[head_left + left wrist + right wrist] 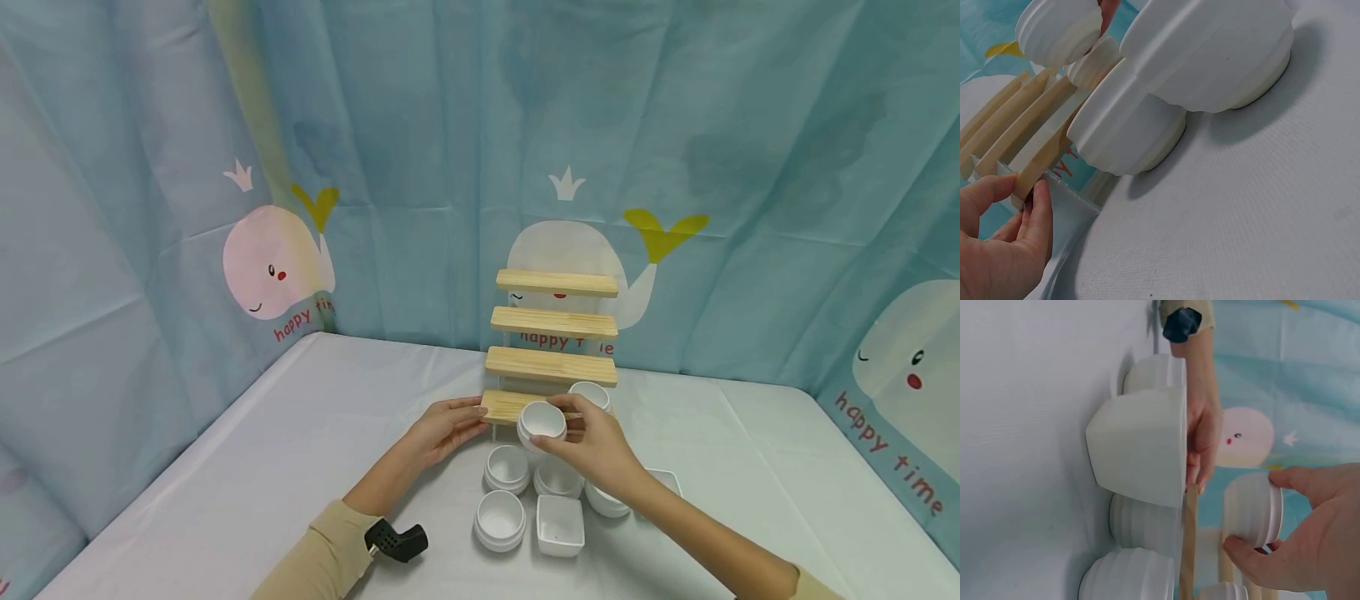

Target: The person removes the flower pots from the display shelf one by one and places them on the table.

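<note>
My right hand grips a small round white pot by its rim, just above the lowest step of a tiered wooden rack. In the right wrist view the thumb and fingers pinch this pot from both sides. My left hand holds the left end of the rack's lowest board between thumb and fingers. Another white pot stands on the right side of that board, partly hidden by the right hand.
In front of the rack several white pots stand on the white table, among them a round one and a square one. Another square pot is partly behind the right forearm. A blue curtain hangs behind the table.
</note>
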The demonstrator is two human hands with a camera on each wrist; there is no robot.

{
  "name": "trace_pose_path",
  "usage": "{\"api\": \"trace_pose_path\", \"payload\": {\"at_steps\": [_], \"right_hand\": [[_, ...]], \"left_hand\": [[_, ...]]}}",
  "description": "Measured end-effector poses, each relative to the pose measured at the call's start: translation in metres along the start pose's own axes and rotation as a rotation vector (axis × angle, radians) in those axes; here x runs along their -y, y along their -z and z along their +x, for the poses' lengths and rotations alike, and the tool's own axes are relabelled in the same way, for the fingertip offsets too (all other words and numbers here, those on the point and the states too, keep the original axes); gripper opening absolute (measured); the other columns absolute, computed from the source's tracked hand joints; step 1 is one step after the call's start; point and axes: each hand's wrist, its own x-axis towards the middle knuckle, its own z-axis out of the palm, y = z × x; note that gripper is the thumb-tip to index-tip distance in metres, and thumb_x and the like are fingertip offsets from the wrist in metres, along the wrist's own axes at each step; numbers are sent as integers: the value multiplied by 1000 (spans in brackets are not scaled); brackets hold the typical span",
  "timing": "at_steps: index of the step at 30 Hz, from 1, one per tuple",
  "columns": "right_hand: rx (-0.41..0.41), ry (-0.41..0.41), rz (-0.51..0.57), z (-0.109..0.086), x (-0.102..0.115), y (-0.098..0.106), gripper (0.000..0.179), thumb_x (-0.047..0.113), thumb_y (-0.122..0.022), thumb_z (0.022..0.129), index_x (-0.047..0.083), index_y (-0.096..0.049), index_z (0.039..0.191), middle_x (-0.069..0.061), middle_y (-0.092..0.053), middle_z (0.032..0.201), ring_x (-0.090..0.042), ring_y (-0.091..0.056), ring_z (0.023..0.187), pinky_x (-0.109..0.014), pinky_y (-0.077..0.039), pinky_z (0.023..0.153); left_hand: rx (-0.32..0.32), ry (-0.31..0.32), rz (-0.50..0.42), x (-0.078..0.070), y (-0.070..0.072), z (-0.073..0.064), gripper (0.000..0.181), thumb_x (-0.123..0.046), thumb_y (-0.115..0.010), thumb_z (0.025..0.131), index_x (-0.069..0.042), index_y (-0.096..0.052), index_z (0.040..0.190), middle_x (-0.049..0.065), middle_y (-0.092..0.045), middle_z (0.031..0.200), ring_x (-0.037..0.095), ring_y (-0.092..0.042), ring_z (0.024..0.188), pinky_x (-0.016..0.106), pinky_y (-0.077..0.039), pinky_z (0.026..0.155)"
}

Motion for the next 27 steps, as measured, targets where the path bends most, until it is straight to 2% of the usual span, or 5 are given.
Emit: {"api": "trace_pose_path", "payload": {"at_steps": [6, 16, 23, 27], "right_hand": [[-1, 23, 5, -7, -1, 6, 56, 13, -88, 88, -4, -62, 135, -21, -68, 127, -32, -73, 107, -32, -67, 85], [0, 49, 22, -19, -10, 12, 56, 7, -88, 87, -8, -62, 134, -23, -68, 127, -32, -72, 107, -31, -66, 87], [14, 11, 52, -27, -14, 19, 57, 9, -88, 87, -5, -62, 136, -20, -67, 130, -28, -73, 108, -28, -65, 87], [33, 20, 99, -32, -16, 25, 57, 6, -86, 88, -6, -61, 137, -23, -65, 133, -25, -73, 106, -26, -65, 87]], "left_hand": [[-15, 16, 11, -1, -1, 1, 54, 4, -54, 106, 20, -33, 153, 37, -48, 150, 21, -68, 116, 26, -60, 102], [-16, 13, 11, 0, 0, 2, 55, 4, -55, 106, 20, -33, 153, 38, -47, 149, 23, -68, 117, 26, -60, 102], [-25, 18, 15, 0, -1, 1, 52, 5, -55, 105, 20, -37, 152, 37, -49, 148, 24, -67, 119, 27, -60, 102], [-27, 16, 14, -1, -1, 1, 52, 5, -55, 105, 20, -37, 152, 38, -48, 149, 27, -66, 122, 28, -60, 103]]}}
